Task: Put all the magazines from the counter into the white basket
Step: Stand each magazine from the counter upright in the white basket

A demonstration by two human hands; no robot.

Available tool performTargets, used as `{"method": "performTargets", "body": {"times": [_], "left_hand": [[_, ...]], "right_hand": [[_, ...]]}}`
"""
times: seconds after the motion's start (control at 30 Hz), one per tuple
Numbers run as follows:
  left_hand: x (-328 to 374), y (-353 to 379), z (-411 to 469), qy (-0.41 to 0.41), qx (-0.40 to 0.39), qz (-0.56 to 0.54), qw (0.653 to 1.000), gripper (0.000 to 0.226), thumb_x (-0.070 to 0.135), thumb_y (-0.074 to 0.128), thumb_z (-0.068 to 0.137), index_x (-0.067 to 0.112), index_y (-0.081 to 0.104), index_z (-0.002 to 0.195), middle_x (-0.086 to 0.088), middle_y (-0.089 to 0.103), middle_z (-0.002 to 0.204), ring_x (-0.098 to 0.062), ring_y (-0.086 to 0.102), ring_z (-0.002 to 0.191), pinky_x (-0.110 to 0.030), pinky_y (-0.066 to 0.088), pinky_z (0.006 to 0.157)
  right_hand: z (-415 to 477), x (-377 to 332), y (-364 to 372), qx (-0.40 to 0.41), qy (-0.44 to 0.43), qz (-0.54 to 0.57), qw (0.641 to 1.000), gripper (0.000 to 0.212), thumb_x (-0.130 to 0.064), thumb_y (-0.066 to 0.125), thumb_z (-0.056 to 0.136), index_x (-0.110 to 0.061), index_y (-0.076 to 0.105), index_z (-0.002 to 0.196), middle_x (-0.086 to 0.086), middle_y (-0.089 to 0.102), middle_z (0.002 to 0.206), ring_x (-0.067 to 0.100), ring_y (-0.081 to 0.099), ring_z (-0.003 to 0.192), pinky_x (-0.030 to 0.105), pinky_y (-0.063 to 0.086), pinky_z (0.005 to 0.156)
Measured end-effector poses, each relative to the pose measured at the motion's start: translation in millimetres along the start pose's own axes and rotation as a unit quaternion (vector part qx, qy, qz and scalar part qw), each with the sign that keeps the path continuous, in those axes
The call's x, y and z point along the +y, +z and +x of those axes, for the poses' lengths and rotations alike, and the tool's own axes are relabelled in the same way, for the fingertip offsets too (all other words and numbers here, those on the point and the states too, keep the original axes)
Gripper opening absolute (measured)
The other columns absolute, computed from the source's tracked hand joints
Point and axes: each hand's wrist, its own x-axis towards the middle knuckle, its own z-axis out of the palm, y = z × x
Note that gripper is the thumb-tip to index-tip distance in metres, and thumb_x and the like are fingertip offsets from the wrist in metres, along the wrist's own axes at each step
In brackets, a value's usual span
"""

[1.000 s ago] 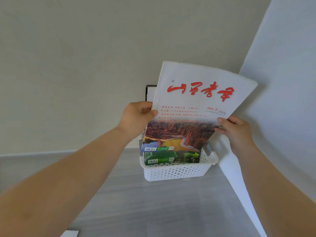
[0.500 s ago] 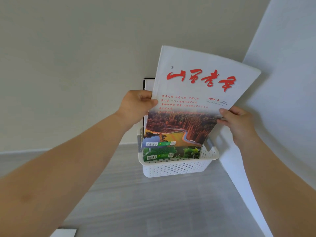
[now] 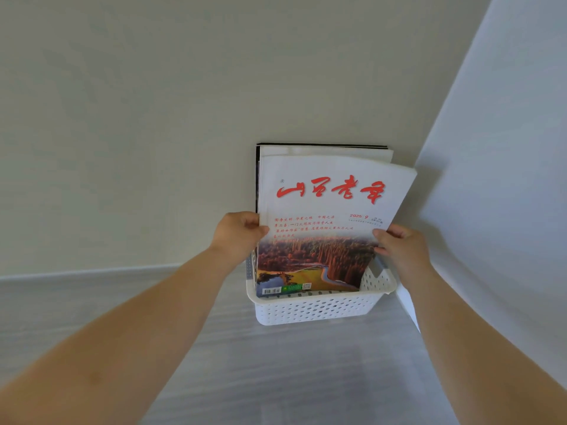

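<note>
The red-titled mag (image 3: 325, 210) was held upright in the white basket (image 3: 316, 308). Its btm edge was seen inside, just behind the front wall, w/ the barcode strip about level w/ the rim. It was pinched at both side edges. The L grip (image 3: 239, 233) was closed on the left edge, thumb on the cover and fingers curled behind. The R grip (image 3: 402, 246) was closed on the right edge in the same way. Other mags (image 3: 325, 150) were stood behind it in the basket. The basket was set on the grey desk (image 3: 276, 378), tucked into the corner beside a white side panel (image 3: 491, 179).

The insertion was judged nearly done, w/ only seating and release left. Whether the btm edge had reached the basket floor could not be told.

Risks:
- The mag looked limp, its top right corner bent toward the panel. If let go before being leaned back on the stack, it could be expected to fold or flop fwd over the low front wall.
- The stack was much taller than the basket, so a hard push might tip or slide it.
- A btm corner could be caught in a wall hole and creased if forced down.

Whether more mags were left on the desk could not be seen.
</note>
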Motion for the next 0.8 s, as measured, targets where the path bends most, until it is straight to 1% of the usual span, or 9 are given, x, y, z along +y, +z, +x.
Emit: {"method": "performTargets", "body": {"times": [0.1,0.17,0.27,0.33,0.43,0.57,0.63,0.7,0.8], "left_hand": [[-2.2,5.6,3.0,0.010,0.039,0.020,0.999,0.019,0.010,0.057,0.084,0.007,0.066,0.100,-0.001,0.062,0.086,-0.017,0.056,0.079,-0.026,0.042,0.073],[-5.6,5.4,5.4,0.013,0.079,0.030,0.996,0.018,0.013,0.059,0.082,0.009,0.063,0.100,0.002,0.060,0.085,-0.017,0.053,0.079,-0.025,0.039,0.070],[-8.4,1.6,9.5,0.020,0.118,0.043,0.992,0.031,0.015,0.062,0.081,0.011,0.053,0.110,0.003,0.052,0.092,-0.016,0.050,0.080,-0.026,0.037,0.069],[-8.5,0.2,11.8,0.021,0.101,0.053,0.993,0.037,0.016,0.061,0.082,0.013,0.049,0.117,0.002,0.053,0.100,-0.014,0.051,0.081,-0.027,0.038,0.071],[-8.9,0.7,13.1,0.030,0.061,0.078,0.995,0.029,0.017,0.055,0.085,0.013,0.055,0.114,-0.004,0.063,0.109,-0.014,0.052,0.084,-0.026,0.038,0.073],[-9.1,-6.3,5.9,0.026,0.047,0.074,0.996,0.026,0.016,0.050,0.087,0.013,0.061,0.111,-0.002,0.064,0.113,-0.011,0.050,0.085,-0.023,0.036,0.077],[-10.5,-17.8,-5.5,0.024,0.046,0.073,0.996,0.025,0.015,0.050,0.087,0.015,0.063,0.109,0.001,0.063,0.105,-0.010,0.050,0.086,-0.021,0.035,0.078],[-15.6,-34.8,-26.2,0.028,0.033,0.054,0.998,0.022,0.013,0.052,0.086,0.016,0.065,0.103,0.005,0.063,0.091,-0.008,0.053,0.083,-0.015,0.037,0.075],[-35.2,-69.0,-75.4,0.046,0.029,0.020,0.998,0.020,0.005,0.054,0.082,0.021,0.066,0.080,0.009,0.062,0.067,0.005,0.058,0.064,0.004,0.037,0.056]], "right_hand": [[2.7,0.5,6.5,0.024,-0.008,-0.028,0.999,0.027,-0.001,0.053,0.084,-0.007,0.061,0.110,0.009,0.063,0.110,0.019,0.055,0.092,0.032,0.048,0.085],[2.9,-0.1,12.8,0.035,-0.022,-0.034,0.999,0.032,-0.003,0.055,0.083,-0.011,0.056,0.115,0.005,0.059,0.111,0.017,0.053,0.092,0.031,0.043,0.085],[2.4,0.2,21.4,0.035,-0.026,-0.030,0.999,0.044,-0.008,0.058,0.083,-0.013,0.045,0.124,0.000,0.051,0.115,0.013,0.048,0.092,0.028,0.038,0.083],[1.5,1.3,25.1,0.021,-0.030,-0.034,0.999,0.045,-0.005,0.056,0.084,-0.013,0.042,0.126,0.000,0.049,0.113,0.013,0.047,0.092,0.027,0.038,0.082],[-1.8,2.4,28.4,0.005,-0.029,-0.038,0.999,0.045,0.003,0.051,0.084,-0.013,0.043,0.125,0.004,0.052,0.112,0.018,0.051,0.090,0.031,0.042,0.079],[-8.3,1.4,25.8,0.023,-0.013,-0.060,0.998,0.051,0.003,0.049,0.083,-0.015,0.038,0.130,0.009,0.049,0.132,0.017,0.048,0.101,0.031,0.038,0.086],[-14.9,-3.4,22.8,0.042,0.002,-0.070,0.997,0.052,0.000,0.049,0.084,-0.015,0.036,0.132,0.009,0.046,0.136,0.022,0.048,0.112,0.031,0.037,0.089],[-27.9,-9.9,21.5,0.056,0.000,-0.086,0.995,0.049,-0.001,0.046,0.084,-0.014,0.038,0.131,0.010,0.048,0.134,0.026,0.048,0.116,0.035,0.040,0.090],[-62.5,-14.6,26.2,0.044,-0.029,-0.119,0.992,0.043,0.001,0.045,0.083,-0.009,0.045,0.125,0.011,0.052,0.128,0.025,0.048,0.115,0.023,0.034,0.084]]}}
